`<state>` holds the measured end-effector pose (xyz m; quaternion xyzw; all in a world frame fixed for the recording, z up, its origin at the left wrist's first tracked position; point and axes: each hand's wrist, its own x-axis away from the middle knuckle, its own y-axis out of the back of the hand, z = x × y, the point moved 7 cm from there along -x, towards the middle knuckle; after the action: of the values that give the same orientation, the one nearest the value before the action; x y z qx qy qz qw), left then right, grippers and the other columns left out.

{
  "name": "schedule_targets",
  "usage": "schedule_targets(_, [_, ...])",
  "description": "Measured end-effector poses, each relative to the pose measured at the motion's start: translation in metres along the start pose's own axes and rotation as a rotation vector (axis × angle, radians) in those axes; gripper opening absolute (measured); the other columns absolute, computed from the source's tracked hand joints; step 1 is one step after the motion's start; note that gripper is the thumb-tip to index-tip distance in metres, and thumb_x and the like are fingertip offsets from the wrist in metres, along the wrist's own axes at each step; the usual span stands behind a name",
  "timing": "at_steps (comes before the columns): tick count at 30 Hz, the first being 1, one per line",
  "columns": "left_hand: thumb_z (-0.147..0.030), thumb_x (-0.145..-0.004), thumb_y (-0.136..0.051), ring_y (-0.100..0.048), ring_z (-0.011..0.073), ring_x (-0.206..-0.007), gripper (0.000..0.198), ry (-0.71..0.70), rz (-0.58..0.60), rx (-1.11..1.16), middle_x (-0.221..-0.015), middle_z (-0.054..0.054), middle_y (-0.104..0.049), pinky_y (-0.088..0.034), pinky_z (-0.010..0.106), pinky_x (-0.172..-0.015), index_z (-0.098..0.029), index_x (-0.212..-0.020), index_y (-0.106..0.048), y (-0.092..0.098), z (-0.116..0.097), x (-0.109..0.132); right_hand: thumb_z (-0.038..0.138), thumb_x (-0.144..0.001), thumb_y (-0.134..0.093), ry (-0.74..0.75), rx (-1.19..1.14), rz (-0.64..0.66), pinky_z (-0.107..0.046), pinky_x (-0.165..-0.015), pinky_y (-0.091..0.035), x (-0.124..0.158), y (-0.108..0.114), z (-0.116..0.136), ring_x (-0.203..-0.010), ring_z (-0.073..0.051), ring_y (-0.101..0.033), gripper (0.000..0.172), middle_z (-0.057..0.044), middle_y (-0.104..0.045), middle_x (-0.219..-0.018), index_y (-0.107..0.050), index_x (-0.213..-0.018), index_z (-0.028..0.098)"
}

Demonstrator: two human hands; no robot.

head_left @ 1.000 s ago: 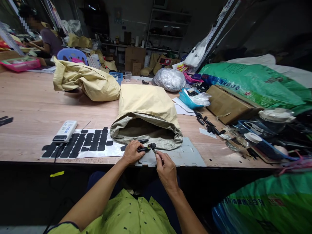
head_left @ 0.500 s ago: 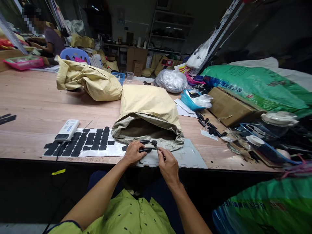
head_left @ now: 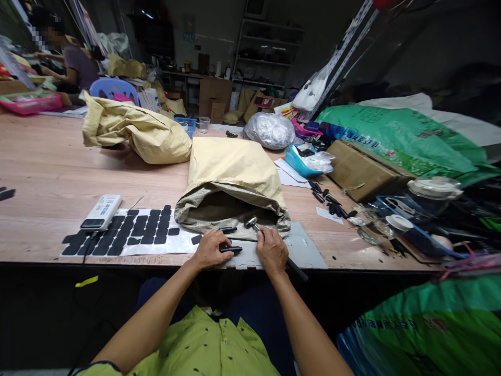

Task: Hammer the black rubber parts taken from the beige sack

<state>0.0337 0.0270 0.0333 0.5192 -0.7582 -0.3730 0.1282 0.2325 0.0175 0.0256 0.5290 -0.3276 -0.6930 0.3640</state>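
My right hand (head_left: 273,250) is closed round a small hammer (head_left: 250,223). Its shiny metal head points up and left, and the black handle comes out behind my wrist. My left hand (head_left: 210,249) is closed on a slim black pen-like piece (head_left: 231,249), just above a grey board (head_left: 305,250) at the table's edge. A second black pen-like piece (head_left: 228,230) shows beyond my left fingertips; whether I hold it too, I cannot tell. Right behind both hands gapes the mouth of a cream sack (head_left: 235,162) with a grey lining.
Left of my hands, black patches (head_left: 148,227) lie on a white sheet, with a white power bank (head_left: 102,211) at its corner. Another cream sack (head_left: 160,133) lies behind. Loose black pieces (head_left: 336,206), a cardboard box (head_left: 364,169) and lidded jars (head_left: 430,193) crowd the right side.
My right hand has turned the hammer, so its head now tilts left over the sack mouth and its handle shows behind. My left hand stays nearly in place. The view has shifted slightly.
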Motion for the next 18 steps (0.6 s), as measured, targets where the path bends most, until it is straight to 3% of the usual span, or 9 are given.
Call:
schedule_targets(3, [-0.021, -0.067, -0.077, -0.055, 0.0194, -0.083, 0.013, -0.031, 0.03, 0.044, -0.082, 0.002, -0.062, -0.04, 0.032, -0.079, -0.019, -0.077, -0.069, 0.001, -0.011, 0.012, 0.027, -0.092, -0.049, -0.016, -0.003, 0.008, -0.028, -0.07, -0.032, 0.0, 0.0, -0.001, -0.08, -0.017, -0.05, 0.023, -0.006, -0.061, -0.092, -0.067, -0.104, 0.019])
schedule_targets(7, [-0.025, -0.072, -0.073, -0.055, 0.0177, -0.082, 0.012, -0.092, 0.122, 0.134, -0.086, 0.003, -0.061, -0.04, 0.028, -0.073, -0.02, -0.082, -0.069, 0.003, -0.034, 0.046, 0.027, -0.092, -0.049, -0.025, -0.001, 0.015, -0.028, -0.07, -0.032, -0.001, 0.0, -0.001, -0.081, -0.017, -0.051, 0.023, -0.005, -0.061, -0.092, -0.066, -0.105, 0.019])
schedule_targets(11, [-0.039, -0.087, -0.06, -0.055, 0.0138, -0.074, 0.022, -0.017, 0.339, 0.367, -0.086, 0.002, -0.064, -0.038, 0.024, -0.065, -0.021, -0.096, -0.069, -0.024, -0.034, 0.087, 0.027, -0.092, -0.049, -0.024, -0.002, 0.011, -0.028, -0.069, -0.032, 0.0, 0.0, -0.001, -0.079, -0.017, -0.05, 0.022, -0.005, -0.061, -0.091, -0.067, -0.104, 0.019])
schedule_targets(14, [-0.053, -0.089, -0.052, -0.056, 0.0133, -0.069, 0.038, 0.263, 0.413, 0.58, -0.079, 0.001, -0.065, -0.038, 0.023, -0.063, -0.018, -0.093, -0.067, -0.067, 0.002, 0.112, 0.026, -0.091, -0.05, -0.023, -0.002, 0.001, -0.028, -0.069, -0.031, 0.0, 0.001, -0.001, -0.079, -0.017, -0.05, 0.022, -0.005, -0.061, -0.091, -0.067, -0.103, 0.019])
schedule_targets(18, [-0.07, -0.081, -0.047, -0.043, 0.0101, -0.044, 0.058, 0.886, 0.355, 0.638, -0.054, -0.001, -0.055, -0.032, 0.025, -0.051, -0.014, -0.068, -0.06, -0.124, 0.078, 0.147, 0.027, -0.091, -0.05, -0.023, -0.006, 0.003, -0.028, -0.069, -0.031, 0.0, 0.001, -0.001, -0.079, -0.017, -0.05, 0.022, -0.005, -0.061, -0.091, -0.066, -0.104, 0.02])
